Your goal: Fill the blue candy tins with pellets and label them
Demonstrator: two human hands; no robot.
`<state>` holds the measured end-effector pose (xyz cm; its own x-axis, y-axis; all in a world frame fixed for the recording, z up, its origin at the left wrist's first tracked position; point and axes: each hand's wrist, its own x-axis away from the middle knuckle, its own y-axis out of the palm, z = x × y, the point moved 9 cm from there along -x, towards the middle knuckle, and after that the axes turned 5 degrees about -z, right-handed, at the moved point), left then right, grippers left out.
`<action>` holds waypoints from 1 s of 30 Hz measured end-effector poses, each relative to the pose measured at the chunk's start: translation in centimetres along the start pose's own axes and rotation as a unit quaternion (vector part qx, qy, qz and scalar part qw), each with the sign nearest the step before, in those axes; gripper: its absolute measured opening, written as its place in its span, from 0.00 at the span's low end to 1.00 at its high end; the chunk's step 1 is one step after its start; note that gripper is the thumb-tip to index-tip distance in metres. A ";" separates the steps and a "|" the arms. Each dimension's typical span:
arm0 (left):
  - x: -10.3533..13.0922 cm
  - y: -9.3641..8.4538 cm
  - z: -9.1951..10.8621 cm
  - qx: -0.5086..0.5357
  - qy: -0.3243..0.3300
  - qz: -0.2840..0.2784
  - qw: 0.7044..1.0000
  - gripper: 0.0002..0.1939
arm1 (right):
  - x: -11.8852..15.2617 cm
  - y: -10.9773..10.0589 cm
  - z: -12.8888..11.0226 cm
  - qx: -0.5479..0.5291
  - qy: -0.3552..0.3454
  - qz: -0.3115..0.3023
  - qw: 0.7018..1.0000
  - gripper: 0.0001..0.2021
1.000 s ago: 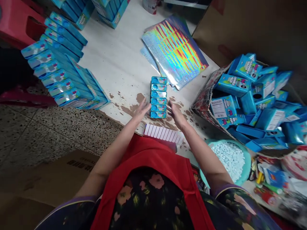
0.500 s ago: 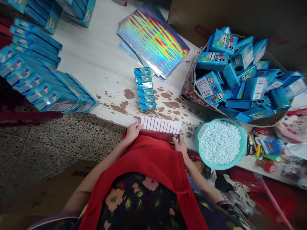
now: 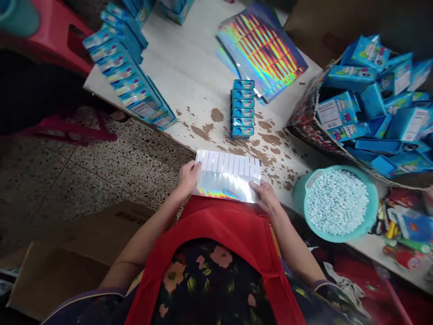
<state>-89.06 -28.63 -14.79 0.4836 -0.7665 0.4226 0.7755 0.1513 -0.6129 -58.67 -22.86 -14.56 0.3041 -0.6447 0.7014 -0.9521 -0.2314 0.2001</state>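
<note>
A shiny holographic sheet (image 3: pixel 226 186) with a row of white strips along its upper part is stretched between my hands at the table's front edge. My left hand (image 3: pixel 189 176) pinches its left edge, thumb on top. The right edge is gripped by my right hand (image 3: pixel 265 193), also thumb on top. Just beyond the sheet, a short column of small blue boxes (image 3: pixel 242 108) stands on the white table (image 3: pixel 189 63). Behind it lie more holographic sheets (image 3: pixel 262 49), overlapping one another.
On the right are a carton (image 3: pixel 306 106) of blue boxes and a turquoise tub (image 3: pixel 301 198) of pale pellets. Rows of blue boxes (image 3: pixel 135 90) stand at the left table edge, near a red stool (image 3: pixel 64 31). Brown patches mark the table.
The sheet between my hands now shows more of its shiny lower part, tilted toward the camera. The view has shifted, so the table things appear farther right, and the stool has come into view.
</note>
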 end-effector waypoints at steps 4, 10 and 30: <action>4.2 -3.8 4.0 -0.079 0.171 0.103 0.977 0.32 | 0.1 4.8 0.5 0.004 0.038 -0.062 0.997 0.22; 8.1 4.1 7.3 -0.086 0.275 -0.237 0.928 0.24 | 1.7 8.9 0.9 0.079 0.029 -0.118 0.989 0.19; 1.8 0.1 2.3 -0.220 0.210 -0.122 0.945 0.15 | 1.6 3.5 -6.9 0.652 -0.278 0.003 0.705 0.18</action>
<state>-87.18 -28.53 -12.61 0.0366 -0.9395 0.3406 0.5553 -0.2643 -0.7886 -61.74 -19.67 -8.08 0.6117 -0.7508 0.2493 -0.2227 -0.4659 -0.8564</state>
